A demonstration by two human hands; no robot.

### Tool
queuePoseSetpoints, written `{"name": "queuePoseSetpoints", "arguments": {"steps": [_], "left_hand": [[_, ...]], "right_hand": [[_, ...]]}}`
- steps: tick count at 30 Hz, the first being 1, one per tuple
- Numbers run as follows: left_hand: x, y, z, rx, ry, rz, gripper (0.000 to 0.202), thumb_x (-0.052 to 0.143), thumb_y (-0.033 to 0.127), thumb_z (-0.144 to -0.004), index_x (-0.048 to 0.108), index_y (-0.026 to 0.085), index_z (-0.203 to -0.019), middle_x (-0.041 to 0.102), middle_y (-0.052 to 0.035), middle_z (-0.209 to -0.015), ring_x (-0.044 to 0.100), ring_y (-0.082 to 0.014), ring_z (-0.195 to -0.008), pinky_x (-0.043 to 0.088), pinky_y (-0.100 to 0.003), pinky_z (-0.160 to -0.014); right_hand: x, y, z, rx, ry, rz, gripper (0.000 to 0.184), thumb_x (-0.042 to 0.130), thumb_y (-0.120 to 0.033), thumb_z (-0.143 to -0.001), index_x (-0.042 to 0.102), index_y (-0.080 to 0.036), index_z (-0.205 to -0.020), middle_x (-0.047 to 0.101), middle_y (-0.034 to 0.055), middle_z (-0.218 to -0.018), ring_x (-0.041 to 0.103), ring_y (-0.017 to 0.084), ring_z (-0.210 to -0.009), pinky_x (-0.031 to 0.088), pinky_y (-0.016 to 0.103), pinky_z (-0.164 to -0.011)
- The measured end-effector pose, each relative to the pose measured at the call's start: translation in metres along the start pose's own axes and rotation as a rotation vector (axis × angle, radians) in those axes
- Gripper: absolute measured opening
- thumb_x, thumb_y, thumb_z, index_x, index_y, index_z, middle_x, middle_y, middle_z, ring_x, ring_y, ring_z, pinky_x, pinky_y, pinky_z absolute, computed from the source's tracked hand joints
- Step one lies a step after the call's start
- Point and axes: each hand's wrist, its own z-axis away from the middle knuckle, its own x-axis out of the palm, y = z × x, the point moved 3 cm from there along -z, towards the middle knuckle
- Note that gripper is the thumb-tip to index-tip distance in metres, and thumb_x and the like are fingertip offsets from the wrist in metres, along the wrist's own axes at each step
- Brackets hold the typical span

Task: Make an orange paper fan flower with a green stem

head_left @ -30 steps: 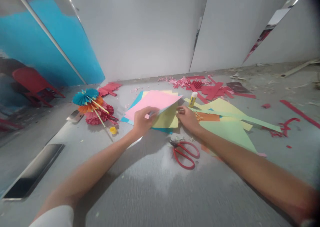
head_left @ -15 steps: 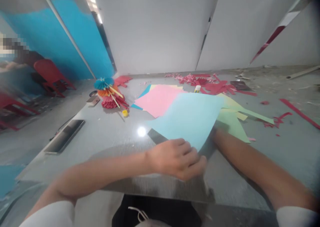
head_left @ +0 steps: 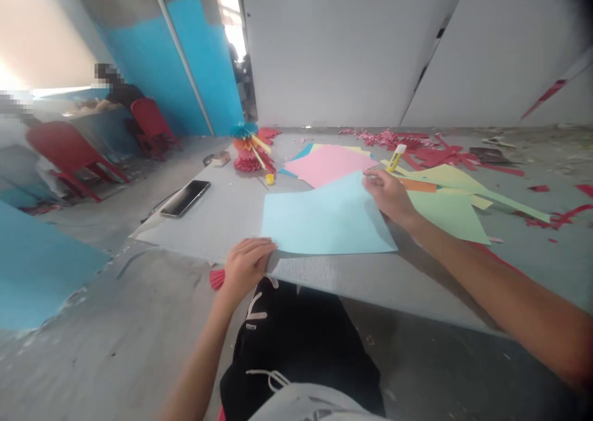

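Note:
A light blue sheet of paper [head_left: 324, 220] lies in front of me near the table's front edge, its far right part slightly raised. My right hand [head_left: 393, 195] pinches the sheet at its far right corner between thumb and fingers. At the near left corner, my left hand [head_left: 249, 263] has its fingers closed over the paper's edge; the thumb is hidden. Behind the sheet a pink sheet [head_left: 331, 162] rests on yellow and blue ones. Green paper [head_left: 447, 214] lies under my right forearm, with an orange strip [head_left: 419, 186] beside it.
A glue stick [head_left: 396, 157] stands tilted behind my right hand, its yellow cap [head_left: 270, 178] farther left. A phone [head_left: 186, 198] lies at the left table edge. Folded paper fans [head_left: 248, 152] and red scraps [head_left: 445, 152] are at the back. People sit near red chairs [head_left: 76, 152] at left.
My left hand has moved left and toward me to the sheet's near left corner. My right hand now shows at the far corner. The blue sheet has turned and come closer; the view has shifted left.

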Motion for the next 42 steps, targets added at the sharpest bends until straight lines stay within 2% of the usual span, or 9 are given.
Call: {"name": "queuePoseSetpoints", "arguments": {"steps": [4, 7, 10, 13, 21, 25, 32, 34, 42], "left_hand": [[0.005, 0.003, -0.004, -0.062, -0.039, -0.040, 0.028, 0.052, 0.006, -0.089, 0.075, 0.023, -0.094, 0.080, -0.0050, -0.097, 0.075, -0.0216, -0.097, 0.061, -0.037, -0.083], [0.001, 0.004, -0.006, -0.101, -0.055, -0.040, 0.026, 0.051, 0.005, -0.088, 0.071, 0.022, -0.091, 0.078, -0.0053, -0.095, 0.073, -0.0225, -0.097, 0.059, -0.036, -0.079], [-0.004, 0.002, -0.009, -0.068, -0.131, -0.031, 0.024, 0.050, 0.004, -0.088, 0.067, 0.021, -0.092, 0.075, -0.0061, -0.094, 0.070, -0.0239, -0.098, 0.056, -0.038, -0.081], [-0.012, -0.006, -0.014, -0.017, -0.243, -0.092, 0.023, 0.048, 0.006, -0.091, 0.065, 0.020, -0.097, 0.072, -0.0076, -0.096, 0.066, -0.0254, -0.096, 0.052, -0.043, -0.085], [-0.022, -0.024, -0.025, 0.131, -0.443, -0.047, 0.020, 0.048, 0.011, -0.094, 0.060, 0.021, -0.106, 0.067, -0.0118, -0.117, 0.060, -0.0286, -0.109, 0.046, -0.046, -0.090], [-0.018, -0.020, -0.029, 0.099, -0.439, -0.040, 0.030, 0.049, 0.006, -0.087, 0.060, 0.022, -0.110, 0.067, -0.0105, -0.118, 0.060, -0.0298, -0.112, 0.045, -0.047, -0.093], [-0.012, -0.020, -0.031, 0.012, -0.379, -0.102, 0.020, 0.055, 0.014, -0.086, 0.064, 0.022, -0.102, 0.071, -0.0086, -0.113, 0.063, -0.0300, -0.110, 0.044, -0.048, -0.096], [-0.012, -0.022, -0.030, -0.025, -0.328, -0.111, 0.018, 0.054, 0.010, -0.082, 0.063, 0.021, -0.094, 0.072, -0.0075, -0.110, 0.065, -0.0290, -0.108, 0.043, -0.049, -0.099], [-0.011, -0.024, -0.030, -0.113, -0.353, -0.114, 0.024, 0.050, 0.006, -0.077, 0.060, 0.021, -0.093, 0.070, -0.0093, -0.111, 0.064, -0.0286, -0.111, 0.049, -0.047, -0.099]], "right_hand": [[-0.047, -0.011, 0.099, -0.036, -0.038, 0.215, 0.051, 0.066, -0.037, -0.086, 0.058, -0.025, -0.135, 0.077, 0.0103, -0.108, 0.074, 0.026, -0.081, 0.057, 0.038, -0.071], [-0.073, -0.011, 0.176, -0.226, 0.095, 0.537, 0.034, 0.058, -0.033, -0.092, 0.062, -0.027, -0.125, 0.077, 0.0107, -0.108, 0.074, 0.030, -0.094, 0.056, 0.039, -0.075], [-0.074, -0.009, 0.219, -0.408, 0.285, 0.711, 0.028, 0.051, -0.017, -0.091, 0.068, -0.025, -0.112, 0.079, 0.0077, -0.095, 0.075, 0.026, -0.083, 0.054, 0.036, -0.072], [-0.066, 0.000, 0.225, -0.404, 0.391, 0.767, 0.032, 0.052, -0.013, -0.086, 0.072, -0.025, -0.108, 0.080, 0.0041, -0.090, 0.076, 0.022, -0.077, 0.051, 0.032, -0.063], [-0.063, 0.013, 0.226, -0.346, 0.449, 0.759, 0.035, 0.050, -0.016, -0.082, 0.076, -0.022, -0.104, 0.082, 0.0070, -0.092, 0.077, 0.024, -0.082, 0.056, 0.034, -0.072], [-0.060, 0.006, 0.227, -0.358, 0.485, 0.722, 0.034, 0.052, -0.010, -0.081, 0.074, -0.018, -0.105, 0.082, 0.0068, -0.096, 0.078, 0.022, -0.084, 0.056, 0.031, -0.074], [-0.058, 0.005, 0.233, -0.153, 0.431, 0.672, 0.033, 0.049, -0.013, -0.088, 0.072, -0.020, -0.109, 0.081, 0.0083, -0.105, 0.077, 0.023, -0.093, 0.055, 0.032, -0.080], [-0.059, 0.005, 0.235, -0.157, 0.403, 0.659, 0.032, 0.050, -0.014, -0.089, 0.072, -0.019, -0.111, 0.080, 0.0093, -0.107, 0.077, 0.024, -0.095, 0.055, 0.033, -0.081], [-0.063, 0.003, 0.235, -0.194, 0.349, 0.616, 0.030, 0.053, -0.015, -0.088, 0.072, -0.021, -0.110, 0.080, 0.0091, -0.107, 0.077, 0.026, -0.095, 0.056, 0.034, -0.080]]}}
